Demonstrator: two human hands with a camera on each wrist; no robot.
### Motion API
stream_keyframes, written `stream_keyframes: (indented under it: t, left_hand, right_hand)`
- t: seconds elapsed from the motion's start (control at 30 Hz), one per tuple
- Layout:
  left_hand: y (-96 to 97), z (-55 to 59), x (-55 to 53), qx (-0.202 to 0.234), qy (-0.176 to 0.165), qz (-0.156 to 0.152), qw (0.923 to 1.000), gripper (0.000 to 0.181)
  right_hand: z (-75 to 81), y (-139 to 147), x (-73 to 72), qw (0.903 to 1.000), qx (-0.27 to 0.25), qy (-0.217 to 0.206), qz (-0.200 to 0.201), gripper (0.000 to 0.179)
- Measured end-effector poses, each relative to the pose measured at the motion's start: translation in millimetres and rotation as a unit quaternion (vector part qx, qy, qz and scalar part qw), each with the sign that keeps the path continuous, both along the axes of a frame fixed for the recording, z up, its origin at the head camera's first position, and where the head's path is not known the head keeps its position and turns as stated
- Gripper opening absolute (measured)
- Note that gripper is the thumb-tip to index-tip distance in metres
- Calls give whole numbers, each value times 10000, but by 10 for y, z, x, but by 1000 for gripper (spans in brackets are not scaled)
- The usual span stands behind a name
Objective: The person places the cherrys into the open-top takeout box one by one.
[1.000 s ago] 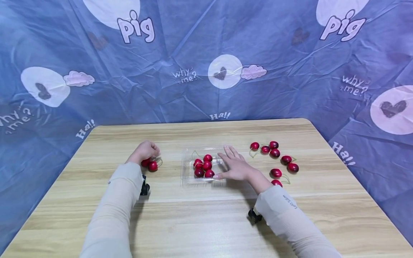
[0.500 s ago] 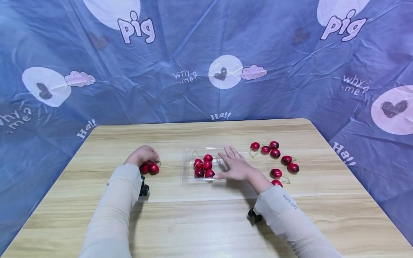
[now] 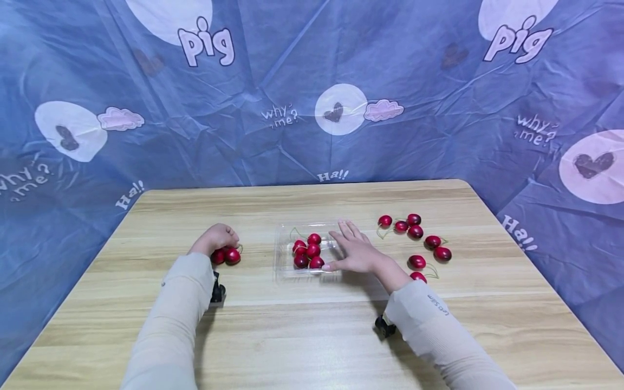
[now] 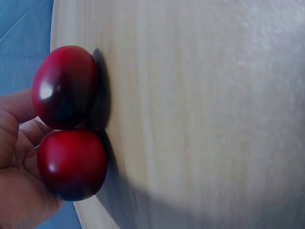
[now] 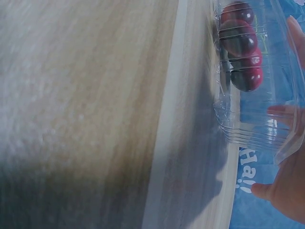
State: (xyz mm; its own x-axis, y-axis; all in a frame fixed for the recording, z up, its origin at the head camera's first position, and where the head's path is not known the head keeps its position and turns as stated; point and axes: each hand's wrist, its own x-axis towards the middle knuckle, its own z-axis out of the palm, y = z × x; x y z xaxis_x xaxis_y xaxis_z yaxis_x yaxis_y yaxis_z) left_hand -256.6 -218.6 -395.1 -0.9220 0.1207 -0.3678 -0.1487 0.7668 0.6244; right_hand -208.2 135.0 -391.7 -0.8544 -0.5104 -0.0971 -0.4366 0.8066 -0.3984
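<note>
Two red cherries point(image 3: 232, 256) joined by a green stem lie on the table at the left, below my left hand point(image 3: 216, 237). Its fingers are curled and pinch at the stem; the left wrist view has both dark red cherries point(image 4: 72, 164) in front of the palm, hiding the fingertips. A clear plastic box point(image 3: 283, 271) stands mid-table with several cherries point(image 3: 313, 251) heaped in its left part. My right hand point(image 3: 358, 254) rests on the box's right end, fingers straight and spread, thumb at the near rim. In the right wrist view the fingers show through the clear wall point(image 5: 248, 133).
Several more cherries point(image 3: 415, 232) with stems lie loose on the right side of the wooden table point(image 3: 292, 336). Two of them point(image 3: 416, 262) are close to the right forearm. A blue printed cloth point(image 3: 273, 146) hangs behind the table and along its sides.
My left hand has come down slightly toward the near side, and the cherry pair under it has shifted a little the same way. The right hand and the box have stayed put.
</note>
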Motion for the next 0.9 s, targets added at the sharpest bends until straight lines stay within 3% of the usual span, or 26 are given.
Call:
stream_keyframes:
  t: [0.27,0.37,0.53,0.77,0.9]
  left_hand:
    - [-1,11,39,192,133,189,9995,18]
    - [-5,9,75,656,58,307,9974,21]
    - [-15,17,131,1511,-80,564,9869,22]
    - [12,82,168,1709,-107,896,9811,23]
    - [42,122,197,1853,7,924,9783,24]
  right_hand:
    - [9,7,-2,10000,-36,12,5,98]
    - [8,9,0,10000,-47,8,14,98]
    - [8,4,3,10000,-49,23,36,98]
    - [15,4,9,10000,-84,33,38,98]
    - [22,2,18,10000,-77,35,40,99]
